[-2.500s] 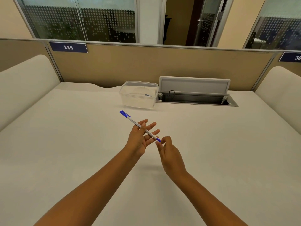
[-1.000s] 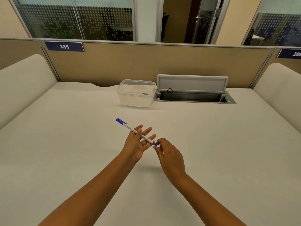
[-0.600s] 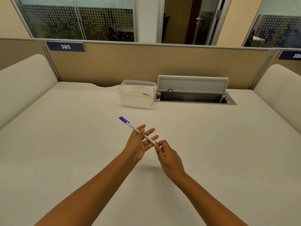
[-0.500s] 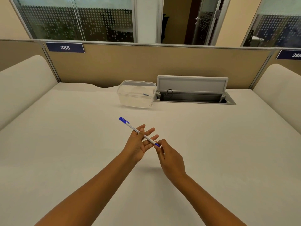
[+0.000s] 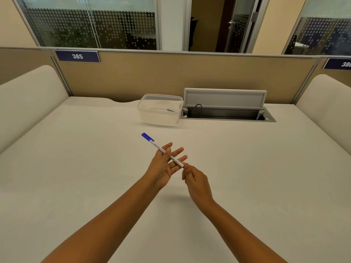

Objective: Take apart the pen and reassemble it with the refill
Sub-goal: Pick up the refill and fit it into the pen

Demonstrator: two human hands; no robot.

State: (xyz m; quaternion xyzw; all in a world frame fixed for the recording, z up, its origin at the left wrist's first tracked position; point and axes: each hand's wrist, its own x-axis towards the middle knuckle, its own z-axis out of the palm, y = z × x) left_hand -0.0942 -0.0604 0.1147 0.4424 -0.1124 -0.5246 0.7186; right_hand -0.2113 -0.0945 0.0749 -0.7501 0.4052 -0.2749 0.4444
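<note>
Inside clear tub (image 5: 159,115): small blue piece (image 5: 170,110).

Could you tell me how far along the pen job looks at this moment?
Nothing looks taken apart yet: the pen is in one piece, blue cap on. In hand: the left hand holds the barrel while the right hand pinches its near blue end. Left: dismantling it and reassembling it with the refill.

I see a white desk (image 5: 76,168). A clear plastic tub (image 5: 159,111) sits on it, just left of the open cable hatch (image 5: 226,111).
</note>
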